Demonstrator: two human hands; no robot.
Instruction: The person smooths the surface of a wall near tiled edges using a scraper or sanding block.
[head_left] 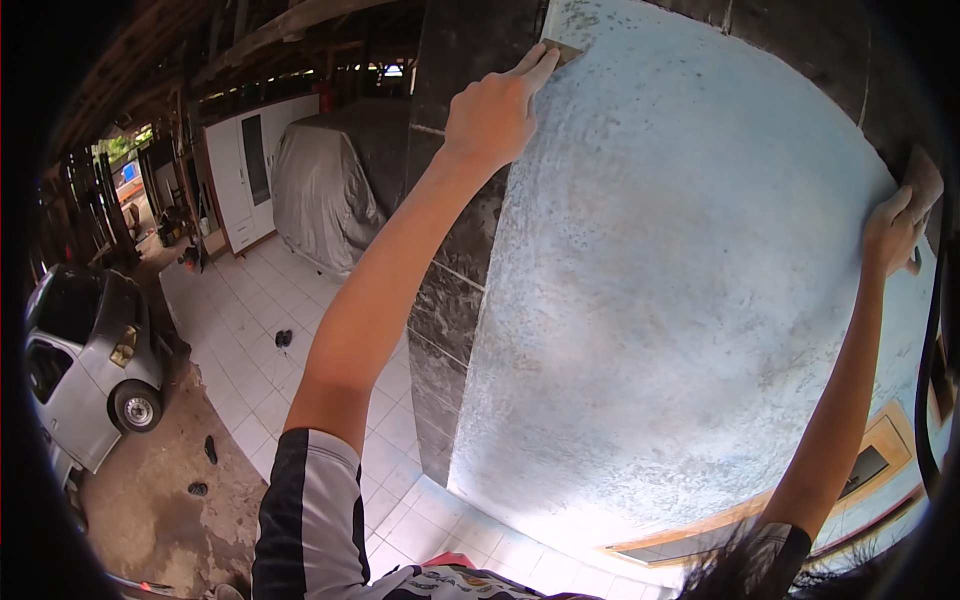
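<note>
My left hand (pixel 495 115) reaches up to the top left of a pale blue, patchy wall (pixel 680 240). Its fingers press a small flat scraper (pixel 564 52) to the surface, close to the border with the dark tiles (pixel 455 230). Over at the wall's right edge, my right hand (pixel 893 228) is closed around a flat grey-brown piece (pixel 925 180), whose kind I cannot make out. Part of this piece is hidden behind the fingers.
White floor tiles (pixel 265 360) spread out below on the left. Beyond them are a covered vehicle (pixel 325 190), a white cabinet (pixel 238 180) and a silver car (pixel 85 350). Dark sandals (pixel 284 338) lie on the floor. A wooden-framed window (pixel 870 465) is low on the right.
</note>
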